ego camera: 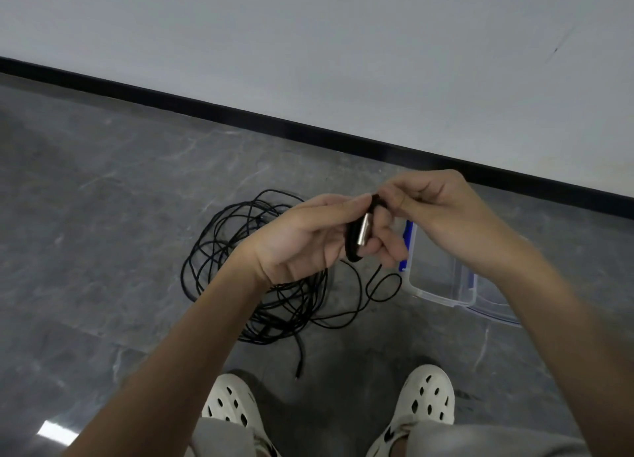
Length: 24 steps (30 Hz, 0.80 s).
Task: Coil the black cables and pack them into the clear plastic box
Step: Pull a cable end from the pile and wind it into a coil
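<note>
A tangle of thin black cable (240, 271) lies in loose loops on the grey floor. My left hand (319, 237) grips a small tight coil of black cable (353, 247) with a silver plug against it. My right hand (435, 209) pinches the top of that coil, fingers curled. A strand hangs from the coil down to the floor loops. The clear plastic box (442, 285) with blue latches stands on the floor to the right, partly hidden behind my right forearm.
A white wall with a black skirting board (308, 130) runs diagonally behind. My two feet in white clogs (425, 398) stand at the bottom. A loose cable end (298, 370) trails toward my left foot.
</note>
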### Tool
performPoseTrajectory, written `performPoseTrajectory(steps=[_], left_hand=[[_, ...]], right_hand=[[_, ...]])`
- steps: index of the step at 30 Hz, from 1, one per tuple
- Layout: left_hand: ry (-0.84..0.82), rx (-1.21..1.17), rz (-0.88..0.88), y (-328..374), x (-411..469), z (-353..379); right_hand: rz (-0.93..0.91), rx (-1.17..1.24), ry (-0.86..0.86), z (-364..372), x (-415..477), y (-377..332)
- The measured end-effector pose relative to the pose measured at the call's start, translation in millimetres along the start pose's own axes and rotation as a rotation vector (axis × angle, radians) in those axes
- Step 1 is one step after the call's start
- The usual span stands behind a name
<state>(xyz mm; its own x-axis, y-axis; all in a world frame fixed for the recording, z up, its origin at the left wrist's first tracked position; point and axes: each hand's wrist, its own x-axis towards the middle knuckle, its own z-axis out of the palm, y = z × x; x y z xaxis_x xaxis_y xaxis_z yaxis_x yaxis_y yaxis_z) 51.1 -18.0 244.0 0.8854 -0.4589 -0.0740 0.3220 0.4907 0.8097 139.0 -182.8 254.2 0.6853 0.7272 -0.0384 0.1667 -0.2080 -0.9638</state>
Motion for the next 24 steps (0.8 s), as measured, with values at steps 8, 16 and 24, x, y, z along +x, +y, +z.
performPoseTrajectory(steps=[8, 16, 24], left_hand=[[0.080, -0.428, 0.207, 1, 5, -13], [0.451, -0.469, 0.426, 5, 7, -16], [0.626, -0.037, 0.494, 1, 11, -17]], right_hand=[[0.162, -0.013, 0.002, 22, 7, 10], [0.257, -0.005, -0.227, 48, 2, 4], [0.336, 0.025, -0.322, 50, -4, -5]])
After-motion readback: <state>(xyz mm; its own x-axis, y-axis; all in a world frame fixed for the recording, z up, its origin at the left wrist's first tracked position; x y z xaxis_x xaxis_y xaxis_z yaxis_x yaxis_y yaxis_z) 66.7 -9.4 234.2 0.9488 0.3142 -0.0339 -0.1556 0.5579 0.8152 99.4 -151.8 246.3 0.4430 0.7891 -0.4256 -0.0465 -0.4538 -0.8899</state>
